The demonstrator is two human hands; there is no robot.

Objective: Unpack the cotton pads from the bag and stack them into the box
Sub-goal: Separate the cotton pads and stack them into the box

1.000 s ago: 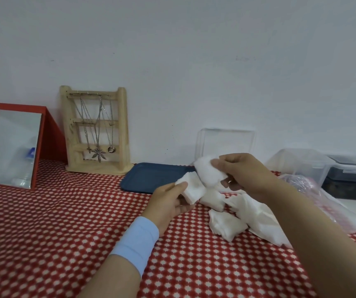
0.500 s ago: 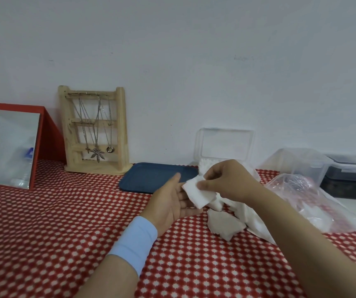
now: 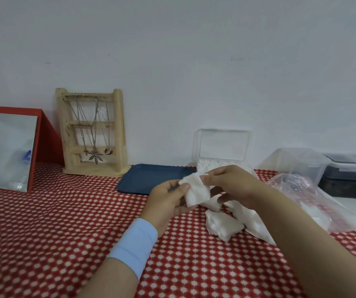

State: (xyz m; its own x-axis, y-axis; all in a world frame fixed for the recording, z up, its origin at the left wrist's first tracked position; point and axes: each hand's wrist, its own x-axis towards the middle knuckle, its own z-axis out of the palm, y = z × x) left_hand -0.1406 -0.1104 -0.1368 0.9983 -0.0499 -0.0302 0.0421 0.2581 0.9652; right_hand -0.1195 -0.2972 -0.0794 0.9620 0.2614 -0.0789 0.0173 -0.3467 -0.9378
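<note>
Cotton pads (image 3: 195,191) in a small white stack were held just above the desk (image 3: 44,233). The left hand (image 3: 166,203) gripped the stack's near edge, thumb on top, and the right hand (image 3: 233,186) pinched its upper corner. Loose pads (image 3: 224,225) lay heaped on the red, white-dotted cloth (image 3: 194,265) just below and to the right. Behind them stood the clear box (image 3: 224,147), lid raised, with white pads showing inside. The crumpled clear bag (image 3: 301,190) lay to the right. A blue tray (image 3: 151,177), a wooden necklace stand (image 3: 93,134) and a red-framed mirror (image 3: 11,151) lined the plain pale wall (image 3: 194,61). Lidded containers (image 3: 297,162) sat at the far right.
</note>
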